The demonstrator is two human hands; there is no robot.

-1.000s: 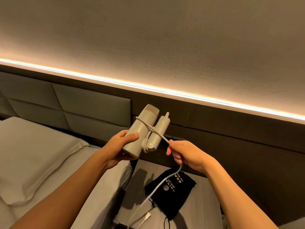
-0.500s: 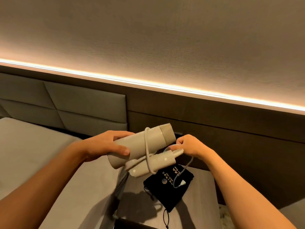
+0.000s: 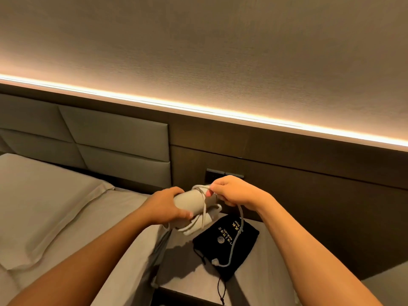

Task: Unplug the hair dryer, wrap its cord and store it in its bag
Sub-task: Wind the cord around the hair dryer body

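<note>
I hold a folded beige hair dryer (image 3: 191,204) sideways above the nightstand. My left hand (image 3: 164,206) grips its barrel from the left. A pale cord (image 3: 239,226) loops around barrel and folded handle. My right hand (image 3: 234,192) pinches the cord at the top of the barrel. The loose cord end hangs down from that hand, and its white plug (image 3: 215,261) dangles over the bag. The black drawstring bag (image 3: 227,244) with gold print lies flat on the nightstand, below the dryer.
The grey nightstand (image 3: 265,283) stands beside the bed (image 3: 44,217), whose pillow and sheet fill the left. A dark switch panel (image 3: 213,174) sits on the wooden wall panel behind my hands. The bag's drawstring (image 3: 220,290) trails toward the nightstand's front edge.
The dryer has tipped from upright to lying sideways and lower. More cord is wound around it, so the hanging tail is shorter. My right hand has moved up to the barrel's top.
</note>
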